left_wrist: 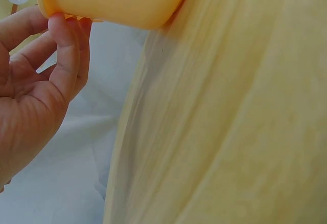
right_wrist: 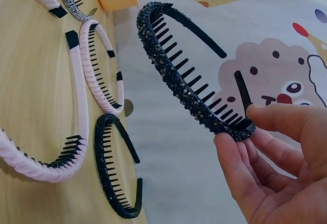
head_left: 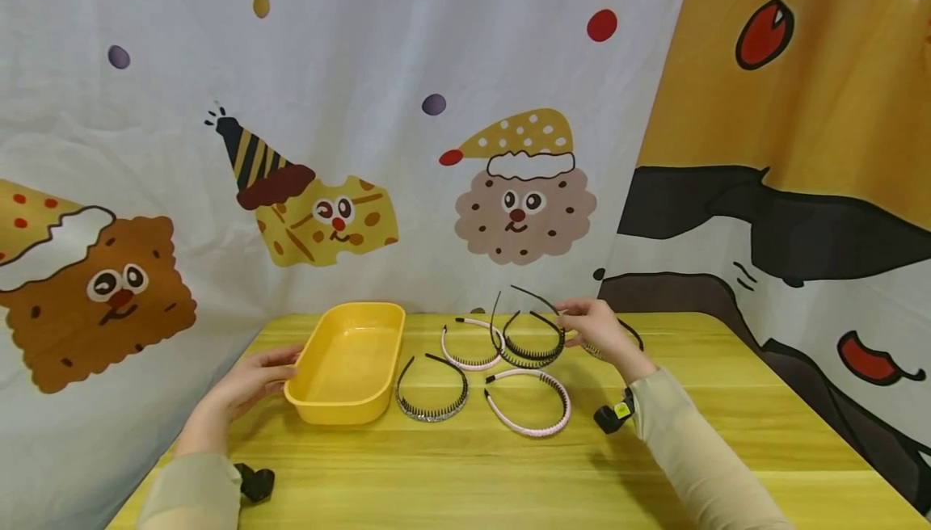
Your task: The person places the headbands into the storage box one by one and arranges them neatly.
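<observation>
My right hand [head_left: 592, 326] pinches one end of a black headband [right_wrist: 176, 81] with sparkly stones and inner comb teeth, between thumb and fingers. It is held up above the table, its two ends apart. Below it in the right wrist view lies a plain glittery black headband [right_wrist: 103, 168]. Two braided pink headbands, a nearer one [head_left: 527, 431] and a farther one [head_left: 476, 367], rest to its left. A silver-fronted black headband [head_left: 432, 415] lies beside the yellow tray [head_left: 338, 413]. At that tray's left side, my left hand [head_left: 250, 380] grips the rim with thumb and fingertips.
Another dark headband [head_left: 596, 350] lies partly hidden behind my right hand. The wooden table [head_left: 436, 481] ends at a white printed curtain [head_left: 349, 53] at the back. The tray's inside shows bare yellow plastic.
</observation>
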A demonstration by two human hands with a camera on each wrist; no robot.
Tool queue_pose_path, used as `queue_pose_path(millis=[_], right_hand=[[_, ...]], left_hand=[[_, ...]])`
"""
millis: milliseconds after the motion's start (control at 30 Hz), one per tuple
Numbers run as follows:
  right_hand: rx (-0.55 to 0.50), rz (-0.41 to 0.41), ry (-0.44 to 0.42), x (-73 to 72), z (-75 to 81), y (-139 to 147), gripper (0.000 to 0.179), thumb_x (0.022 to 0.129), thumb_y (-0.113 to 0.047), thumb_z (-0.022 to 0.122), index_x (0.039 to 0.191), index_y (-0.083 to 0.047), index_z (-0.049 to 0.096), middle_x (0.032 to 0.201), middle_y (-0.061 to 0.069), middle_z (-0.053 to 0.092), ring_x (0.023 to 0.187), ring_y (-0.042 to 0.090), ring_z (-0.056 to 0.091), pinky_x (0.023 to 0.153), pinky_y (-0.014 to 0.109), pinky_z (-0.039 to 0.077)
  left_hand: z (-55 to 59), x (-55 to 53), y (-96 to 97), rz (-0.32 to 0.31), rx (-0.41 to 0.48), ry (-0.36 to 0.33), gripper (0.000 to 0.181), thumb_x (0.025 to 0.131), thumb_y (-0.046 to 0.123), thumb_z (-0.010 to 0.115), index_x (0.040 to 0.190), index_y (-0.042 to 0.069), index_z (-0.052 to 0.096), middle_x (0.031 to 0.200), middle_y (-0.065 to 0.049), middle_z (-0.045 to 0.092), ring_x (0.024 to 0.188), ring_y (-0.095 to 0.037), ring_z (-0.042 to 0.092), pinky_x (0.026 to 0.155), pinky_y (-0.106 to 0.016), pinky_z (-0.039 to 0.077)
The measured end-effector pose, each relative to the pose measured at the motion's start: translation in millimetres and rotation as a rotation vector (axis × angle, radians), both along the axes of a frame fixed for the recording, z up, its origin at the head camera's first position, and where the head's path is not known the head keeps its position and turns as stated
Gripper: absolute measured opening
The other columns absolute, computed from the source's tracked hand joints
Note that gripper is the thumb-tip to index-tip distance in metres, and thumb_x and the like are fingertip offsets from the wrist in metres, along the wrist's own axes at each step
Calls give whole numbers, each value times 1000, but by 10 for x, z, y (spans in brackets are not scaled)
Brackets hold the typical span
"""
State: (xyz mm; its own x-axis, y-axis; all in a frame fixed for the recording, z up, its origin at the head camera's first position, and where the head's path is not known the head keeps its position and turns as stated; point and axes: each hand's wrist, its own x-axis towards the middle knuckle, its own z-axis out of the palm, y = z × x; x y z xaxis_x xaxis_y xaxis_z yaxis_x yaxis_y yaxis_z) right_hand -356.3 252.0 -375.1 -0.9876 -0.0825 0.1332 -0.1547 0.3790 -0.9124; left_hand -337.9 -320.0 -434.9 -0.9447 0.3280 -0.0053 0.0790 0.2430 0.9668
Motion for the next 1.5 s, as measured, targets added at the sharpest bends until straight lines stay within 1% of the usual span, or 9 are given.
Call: queue_pose_path(millis=[167, 333, 400, 567, 900, 1033, 1200, 1300, 1500], right_hand=[[-24, 6, -8, -22, -12, -65, 36, 92, -6, 62, 125, 9, 59, 108, 25, 61, 90, 29, 60, 74, 50, 55], [-32, 14, -31, -55, -32, -136, 37, 91, -8, 64, 125, 8, 60, 103, 18, 62, 86, 23, 58, 69, 42, 58], [-27, 18, -31, -66, -38, -161, 37, 91, -8, 64, 125, 8, 60, 102, 17, 62, 85, 23, 58, 68, 42, 58], [-32, 20, -35, -81, -42, -216, 38, 91, -8, 64, 125, 8, 60, 106, 20, 62, 86, 23, 58, 75, 52, 55], [-62, 46, -22, -120, -105, -270, 38, 91, -7, 64, 124, 10, 58, 105, 20, 61, 83, 22, 58, 71, 47, 57], [-72, 38, -33, -160, -153, -316, 38, 91, -8, 66, 123, 9, 59, 104, 17, 62, 81, 20, 58, 69, 44, 57], [-93, 38, -40, -192, -194, -379, 37, 91, -6, 65, 124, 9, 59, 108, 19, 61, 81, 20, 58, 74, 50, 56], [-102, 51, -41, -200, -213, -418, 39, 91, -5, 63, 126, 11, 57, 111, 24, 59, 84, 22, 60, 76, 53, 54], [-143, 37, -28, -216, -224, -518, 38, 90, -5, 64, 124, 9, 59, 110, 26, 58, 92, 31, 60, 78, 56, 52]], left_hand=[[3, 9, 3, 4, 1, -6, 61, 100, 11, 53, 149, -9, 24, 147, -34, 30, 109, -13, 59, 87, -27, 50], [8, 5, 8, -3, -5, -3, 61, 100, 11, 52, 149, -10, 23, 146, -35, 30, 113, -20, 58, 88, -28, 50], [5, -1, 10, -7, -5, -1, 60, 101, 10, 52, 149, -10, 23, 146, -35, 30, 114, -23, 57, 88, -28, 50], [-9, -17, 10, 3, 1, -6, 59, 101, 9, 52, 149, -10, 24, 145, -35, 32, 112, -22, 58, 88, -30, 51], [-10, -4, 13, 11, -11, -3, 61, 100, 12, 53, 149, -10, 24, 147, -34, 30, 118, -24, 55, 91, -32, 50], [-17, -12, 6, 20, -9, -10, 61, 100, 12, 54, 149, -9, 25, 147, -33, 31, 115, -19, 57, 90, -30, 50], [-33, -22, -9, 16, 0, -11, 60, 100, 12, 54, 149, -9, 25, 147, -33, 31, 113, -18, 58, 89, -29, 50], [-37, -20, -8, 10, 0, -8, 61, 100, 12, 54, 149, -9, 25, 147, -34, 31, 114, -18, 57, 89, -30, 50], [-23, -9, -10, 13, 9, -10, 63, 99, 15, 56, 149, -8, 25, 147, -32, 31, 106, -7, 59, 88, -28, 50]])
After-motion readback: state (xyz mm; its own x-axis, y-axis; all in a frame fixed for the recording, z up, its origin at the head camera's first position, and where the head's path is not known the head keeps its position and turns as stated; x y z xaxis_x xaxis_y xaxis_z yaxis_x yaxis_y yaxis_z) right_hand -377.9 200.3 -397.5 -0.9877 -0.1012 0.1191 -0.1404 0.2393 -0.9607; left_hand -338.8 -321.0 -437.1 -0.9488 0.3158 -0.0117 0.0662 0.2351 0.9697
